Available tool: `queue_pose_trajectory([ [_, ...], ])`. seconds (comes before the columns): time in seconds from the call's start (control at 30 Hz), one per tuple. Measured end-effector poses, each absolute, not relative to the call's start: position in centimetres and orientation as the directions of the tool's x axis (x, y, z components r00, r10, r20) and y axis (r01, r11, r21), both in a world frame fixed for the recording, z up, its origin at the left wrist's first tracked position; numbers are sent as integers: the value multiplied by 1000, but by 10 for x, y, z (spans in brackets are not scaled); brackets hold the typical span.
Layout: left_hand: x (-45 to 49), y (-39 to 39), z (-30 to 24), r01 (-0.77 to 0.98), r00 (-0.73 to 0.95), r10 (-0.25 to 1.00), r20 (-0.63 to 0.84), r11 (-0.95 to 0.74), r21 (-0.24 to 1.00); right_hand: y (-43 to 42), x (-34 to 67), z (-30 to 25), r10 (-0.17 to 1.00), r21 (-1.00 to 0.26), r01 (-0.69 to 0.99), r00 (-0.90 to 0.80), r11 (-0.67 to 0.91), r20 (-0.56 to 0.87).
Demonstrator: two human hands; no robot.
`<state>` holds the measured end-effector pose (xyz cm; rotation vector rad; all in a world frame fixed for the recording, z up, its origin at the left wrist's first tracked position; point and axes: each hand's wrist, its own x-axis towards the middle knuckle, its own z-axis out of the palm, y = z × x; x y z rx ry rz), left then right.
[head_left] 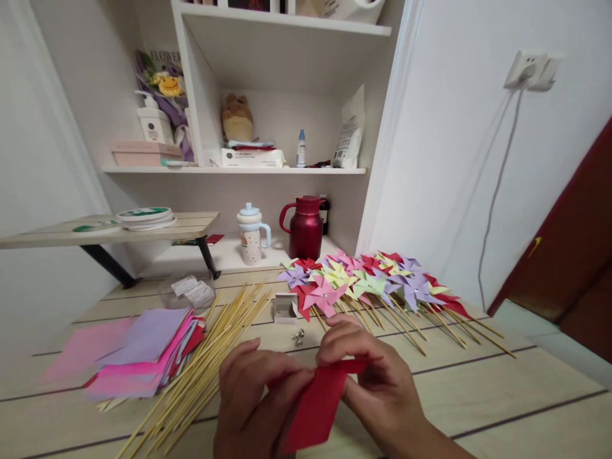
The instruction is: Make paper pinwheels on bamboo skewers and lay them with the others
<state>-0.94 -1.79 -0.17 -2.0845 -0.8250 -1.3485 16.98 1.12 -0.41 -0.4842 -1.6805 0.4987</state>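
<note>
Tabletop (497,398) planking in pale wood is crossed by dark lines and is backed by white shelving (234,171), on whose lowest level a spotted cup (251,245) and a dark red jug (306,231) are placed. At the right, a white wall is fitted with a socket (526,69), from which a cord is hung. Colored paper sheets (148,335) are piled at the left, beside a spread of thin sticks (205,370); finished pinwheels (335,280) are heaped at the back right. Small silvery pieces (299,338) are set just beyond the hands, near an opened little box (285,309). Between the 2 hands, above the near part of the tabletop, a red paper (315,411) is held, bent near its upper edge: its left side is gripped by the left hand (261,389), its upper right corner is pinched by the right hand (377,370).
</note>
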Motion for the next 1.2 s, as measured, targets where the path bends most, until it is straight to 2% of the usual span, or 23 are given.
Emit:
queue_pose_trajectory([
  [0.1,-4,-20,-7,781,156,156,975,-624,-25,10,169,-5,691,-700,-42,-124,713,712],
  [0.2,1,-23,-7,801,139,131,982,-598,-33,11,171,-3,705,-720,-68,-163,690,691],
  [0.33,1,-26,-4,796,167,138,976,-604,-51,14,172,0,627,-653,-57,-228,755,745],
  [0.53,4,-24,-10,789,114,130,985,-614,-10,13,171,3,557,-574,6,-247,819,793],
  [0.67,-1,-23,-13,760,96,241,966,-645,85,10,174,3,470,-458,108,-270,882,841],
  [0.73,-8,-22,-12,722,168,300,939,-686,90,9,177,4,416,-388,152,-286,909,863],
  [0.83,-18,-19,-13,675,318,327,890,-738,30,8,178,7,347,-293,212,-288,932,893],
  [0.97,-17,-14,-17,663,252,347,904,-742,100,8,178,8,288,-192,308,-305,932,908],
  [1.2,-3,-15,-19,655,152,443,883,-715,246,15,174,-2,317,-233,318,-245,919,916],
])
